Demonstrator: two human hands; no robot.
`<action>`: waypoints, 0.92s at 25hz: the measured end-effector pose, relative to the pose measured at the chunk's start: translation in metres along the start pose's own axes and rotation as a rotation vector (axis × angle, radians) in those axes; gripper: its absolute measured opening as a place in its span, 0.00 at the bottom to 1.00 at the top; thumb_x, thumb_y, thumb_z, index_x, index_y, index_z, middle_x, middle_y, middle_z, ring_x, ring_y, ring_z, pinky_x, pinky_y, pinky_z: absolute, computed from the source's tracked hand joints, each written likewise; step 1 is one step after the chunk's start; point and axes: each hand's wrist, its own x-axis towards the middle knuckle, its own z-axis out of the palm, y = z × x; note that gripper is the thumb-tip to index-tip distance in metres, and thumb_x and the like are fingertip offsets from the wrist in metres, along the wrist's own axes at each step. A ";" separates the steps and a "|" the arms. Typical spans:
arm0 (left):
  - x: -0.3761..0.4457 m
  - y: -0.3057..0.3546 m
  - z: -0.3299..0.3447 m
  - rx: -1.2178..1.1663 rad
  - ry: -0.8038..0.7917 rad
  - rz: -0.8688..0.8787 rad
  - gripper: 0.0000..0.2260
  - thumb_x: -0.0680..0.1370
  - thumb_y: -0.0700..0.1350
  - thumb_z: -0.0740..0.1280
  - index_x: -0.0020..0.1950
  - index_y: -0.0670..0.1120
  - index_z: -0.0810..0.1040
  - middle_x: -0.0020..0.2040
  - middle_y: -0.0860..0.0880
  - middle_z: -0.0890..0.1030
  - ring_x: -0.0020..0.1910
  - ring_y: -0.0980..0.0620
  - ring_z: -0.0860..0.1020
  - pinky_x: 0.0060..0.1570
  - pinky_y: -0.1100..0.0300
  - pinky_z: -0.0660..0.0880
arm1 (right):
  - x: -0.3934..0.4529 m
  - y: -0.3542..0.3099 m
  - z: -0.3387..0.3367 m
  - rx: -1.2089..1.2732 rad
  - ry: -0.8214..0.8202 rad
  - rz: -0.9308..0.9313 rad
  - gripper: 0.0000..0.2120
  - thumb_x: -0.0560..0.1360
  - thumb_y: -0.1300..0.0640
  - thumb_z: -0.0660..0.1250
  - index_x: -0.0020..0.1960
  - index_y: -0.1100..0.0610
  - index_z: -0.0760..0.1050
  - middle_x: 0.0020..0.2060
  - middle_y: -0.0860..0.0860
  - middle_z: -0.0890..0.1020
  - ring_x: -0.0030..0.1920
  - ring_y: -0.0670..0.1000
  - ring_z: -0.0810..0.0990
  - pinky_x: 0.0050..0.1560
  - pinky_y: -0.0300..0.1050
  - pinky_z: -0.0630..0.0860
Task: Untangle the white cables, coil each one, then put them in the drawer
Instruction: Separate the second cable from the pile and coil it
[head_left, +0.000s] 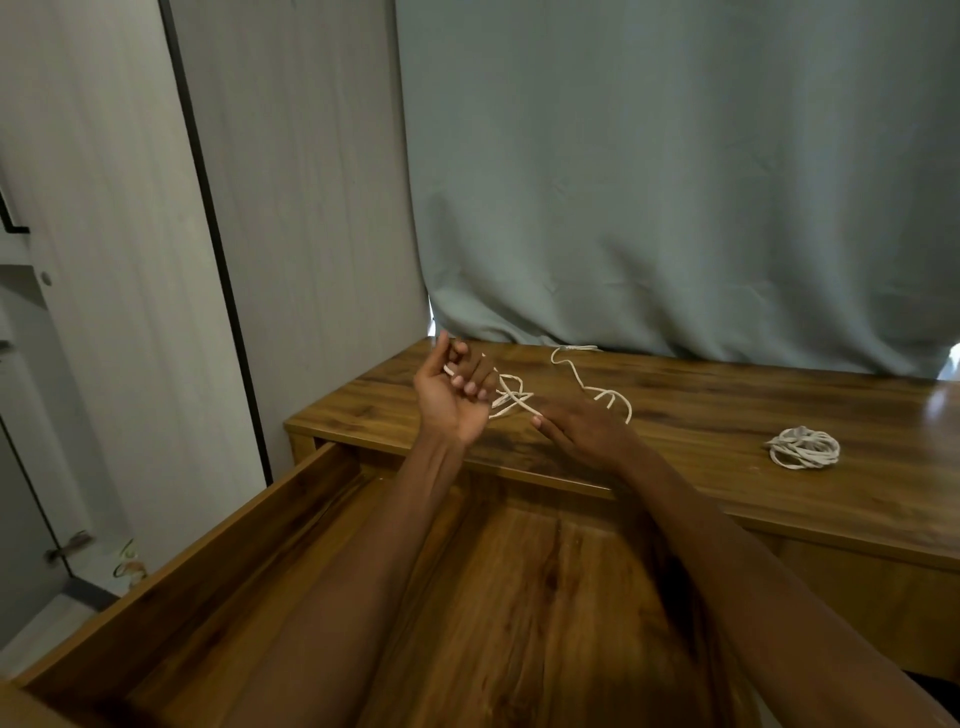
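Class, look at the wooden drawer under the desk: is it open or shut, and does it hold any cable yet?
Open. The drawer is pulled out toward the camera, its wooden floor exposed. No cable shows inside.

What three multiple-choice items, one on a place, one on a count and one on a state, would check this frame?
1. Where does the coiled cable lie?
A. in the drawer
B. on the desk top, to the right of both hands
C. on the floor

2. How many cables are already coiled?
A. one
B. two
C. three

3. In what state is the drawer?
A. shut
B. pulled open, no cable inside
C. pulled open, holding a coil

Key: 1 B, it rests on the desk top. 2 A, the loose cable is uncoiled, its strands in the left hand by the right hand. 3 B, only bare wood shows inside.
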 end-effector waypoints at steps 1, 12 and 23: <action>0.004 0.002 0.003 -0.020 0.036 0.074 0.17 0.84 0.51 0.57 0.38 0.45 0.73 0.24 0.52 0.64 0.24 0.55 0.62 0.26 0.61 0.60 | -0.001 -0.003 0.002 0.013 -0.011 -0.014 0.21 0.85 0.43 0.52 0.71 0.49 0.74 0.66 0.51 0.80 0.64 0.52 0.77 0.60 0.46 0.71; 0.030 -0.009 -0.028 1.318 0.346 0.187 0.22 0.85 0.56 0.52 0.38 0.47 0.73 0.33 0.49 0.74 0.33 0.54 0.72 0.36 0.58 0.69 | -0.005 -0.026 -0.006 -0.031 0.126 -0.185 0.13 0.82 0.51 0.58 0.45 0.56 0.76 0.41 0.52 0.81 0.42 0.53 0.77 0.41 0.44 0.65; 0.012 -0.016 -0.023 0.800 -0.171 -0.851 0.27 0.80 0.67 0.55 0.29 0.49 0.60 0.21 0.52 0.58 0.20 0.56 0.56 0.21 0.61 0.51 | 0.006 0.015 0.011 -0.070 0.129 0.164 0.22 0.83 0.41 0.46 0.72 0.42 0.67 0.59 0.55 0.81 0.54 0.59 0.81 0.47 0.54 0.79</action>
